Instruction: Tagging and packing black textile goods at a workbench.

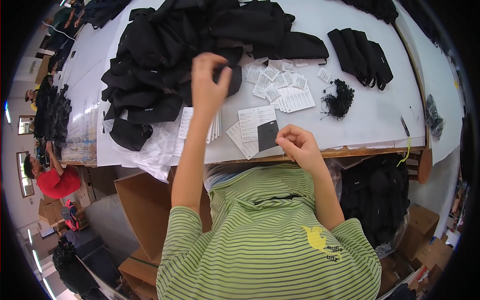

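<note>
Pinching a dark card [267, 136] in the right hand [303, 148], right of centre, overlapping white cards [252, 121]. Holding the left hand [208, 84] seemingly half-spread, though motion-blurred, above black pouches [155, 42], upper left.

The label pile [272, 80] lies on the counter [372, 122], and the heap of bags [165, 45] spreads to its left and behind it. Right of the pile sits the bundle of cords [338, 100]; the row of bags [357, 57] lies farther right. In front of the pile lie the loose sheets [250, 120], with the card [267, 137] overlapping them in view. To its front left are the stacked sheets [186, 122], then the plastic wrap [160, 145], farther left.
</note>
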A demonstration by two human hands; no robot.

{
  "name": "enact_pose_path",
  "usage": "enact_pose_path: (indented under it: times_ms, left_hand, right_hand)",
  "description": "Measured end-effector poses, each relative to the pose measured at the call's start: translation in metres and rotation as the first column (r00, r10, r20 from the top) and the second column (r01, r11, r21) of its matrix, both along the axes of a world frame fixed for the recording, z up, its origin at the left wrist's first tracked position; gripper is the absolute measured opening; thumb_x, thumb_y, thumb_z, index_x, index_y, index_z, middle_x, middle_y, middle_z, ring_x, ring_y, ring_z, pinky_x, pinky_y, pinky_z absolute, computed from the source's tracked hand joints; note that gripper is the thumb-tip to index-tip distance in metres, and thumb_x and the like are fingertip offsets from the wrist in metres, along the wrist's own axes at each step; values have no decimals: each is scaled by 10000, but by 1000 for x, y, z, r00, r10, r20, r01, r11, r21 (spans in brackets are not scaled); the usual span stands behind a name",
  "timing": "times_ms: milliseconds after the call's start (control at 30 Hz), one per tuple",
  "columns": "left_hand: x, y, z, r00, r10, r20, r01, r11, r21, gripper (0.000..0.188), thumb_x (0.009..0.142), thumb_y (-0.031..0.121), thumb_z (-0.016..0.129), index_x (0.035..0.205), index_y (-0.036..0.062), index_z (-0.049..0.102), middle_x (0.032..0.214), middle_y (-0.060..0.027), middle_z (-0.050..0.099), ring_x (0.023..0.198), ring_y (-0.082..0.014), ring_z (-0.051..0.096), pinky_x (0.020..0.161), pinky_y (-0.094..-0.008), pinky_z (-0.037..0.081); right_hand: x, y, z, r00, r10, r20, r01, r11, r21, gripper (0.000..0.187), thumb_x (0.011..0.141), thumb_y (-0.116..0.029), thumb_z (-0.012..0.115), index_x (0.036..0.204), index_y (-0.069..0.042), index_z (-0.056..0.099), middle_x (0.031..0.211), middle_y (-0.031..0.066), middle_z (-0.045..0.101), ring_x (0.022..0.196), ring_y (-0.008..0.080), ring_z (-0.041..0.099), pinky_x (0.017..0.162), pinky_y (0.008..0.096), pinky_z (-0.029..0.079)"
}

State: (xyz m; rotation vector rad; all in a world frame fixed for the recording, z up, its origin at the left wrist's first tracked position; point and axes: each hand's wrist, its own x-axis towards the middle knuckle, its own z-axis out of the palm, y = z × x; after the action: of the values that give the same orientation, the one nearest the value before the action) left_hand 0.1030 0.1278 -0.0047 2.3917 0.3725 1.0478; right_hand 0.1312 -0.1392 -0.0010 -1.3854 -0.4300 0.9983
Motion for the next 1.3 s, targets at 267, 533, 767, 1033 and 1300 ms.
enact_pose_path:
  times_ms: [267, 533, 767, 1033, 1300]
  left_hand:
    - [18, 115, 2, 906, 395, -150, -367, 912, 182, 345, 817, 182, 663, 1144, 135, 562, 1003, -169, 632, 944, -361, 605, 796, -408, 490]
    - [1, 42, 110, 952, -50, 302, 176, 897, -406, 267, 811, 96, 616, 1059, 21, 552, 927, -56, 569, 844, -107, 543, 782, -221, 442]
    - [15, 31, 25, 594, -713, -372, 324, 635, -702, 381, 845, 154, 671, 1182, 38, 535, 1108, -51, 591, 972, -129, 557, 889, -249, 445]
    - [-14, -64, 1, 730, -554, -400, 589, 807, -44, 465, 756, 174, 699, 1181, 65, 544, 1216, -125, 523, 1155, -310, 463, 954, -407, 373]
    - [-26, -147, -40, 789, -394, -472, 478, 876, 68, 303, 724, 141, 695, 1016, 119, 617, 1263, -122, 511, 1134, -307, 491, 939, -395, 391]
  right_hand:
    - [-2, -12, 0, 994, -98, -46, 99, 995, 28, 70, 890, -94, 612, 875, -29, 591, 630, -72, 502, 500, -18, 348, 433, 170, 238]
    - [4, -19, -1, 986, -143, -92, 146, 989, 28, 39, 874, -62, 602, 862, -30, 585, 629, -66, 501, 485, -15, 358, 423, 166, 243]
    - [3, -27, 9, 977, 207, -58, -205, 978, 43, 46, 818, -53, 625, 804, -22, 593, 651, -55, 510, 508, 2, 388, 469, 173, 282]
    - [9, -56, -7, 989, -127, 69, 127, 992, 10, 63, 843, -66, 645, 818, -24, 606, 633, -85, 477, 560, -13, 347, 500, 177, 256]
    - [32, -60, 10, 844, -202, 496, 300, 946, -125, 58, 801, -61, 664, 806, -13, 632, 578, -88, 416, 536, 6, 319, 486, 193, 238]
